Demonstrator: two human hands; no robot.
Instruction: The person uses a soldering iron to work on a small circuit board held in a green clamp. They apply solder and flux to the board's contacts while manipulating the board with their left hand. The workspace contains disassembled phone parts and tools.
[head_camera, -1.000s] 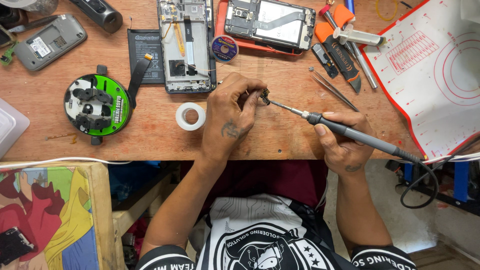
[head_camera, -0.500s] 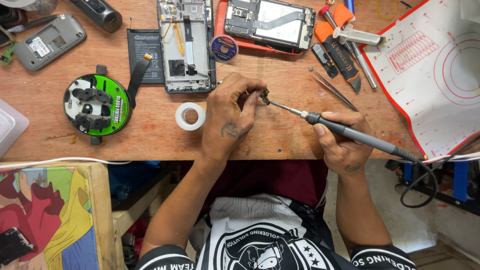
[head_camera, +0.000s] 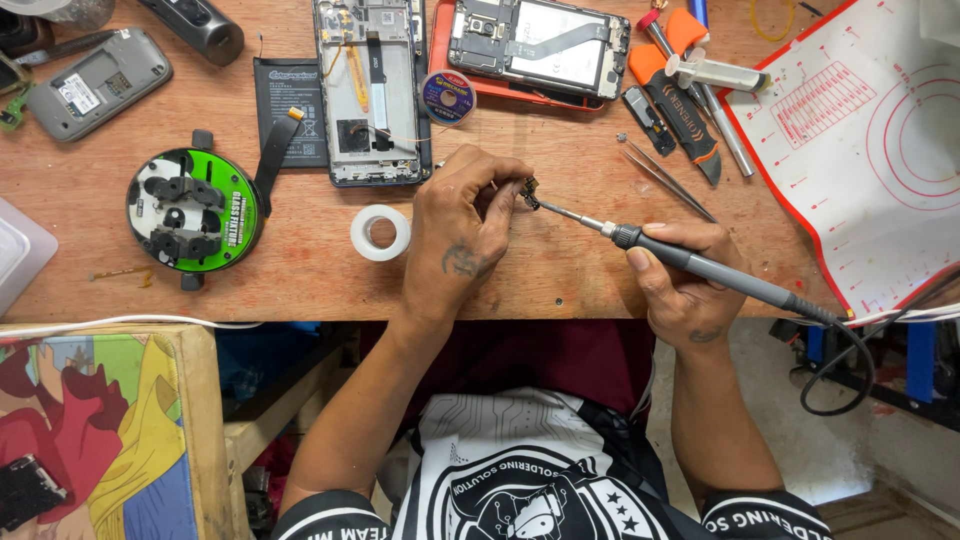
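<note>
My left hand (head_camera: 462, 232) rests on the wooden table (head_camera: 560, 270) and pinches a tiny electronic part (head_camera: 527, 190) between thumb and fingertips. My right hand (head_camera: 682, 282) grips the dark handle of a soldering iron (head_camera: 700, 265). Its thin metal tip touches the small part at my left fingertips. The iron's cable (head_camera: 850, 345) hangs off the table's front edge to the right.
An opened phone frame (head_camera: 372, 90), a loose battery (head_camera: 288, 110), a small solder-wick spool (head_camera: 447, 96) and a second opened phone (head_camera: 540, 45) lie at the back. White tape roll (head_camera: 380, 232), round green fixture (head_camera: 195, 210), tweezers (head_camera: 665, 180), screwdrivers (head_camera: 680, 100), syringe (head_camera: 715, 72) and white-red mat (head_camera: 870, 150) surround my hands.
</note>
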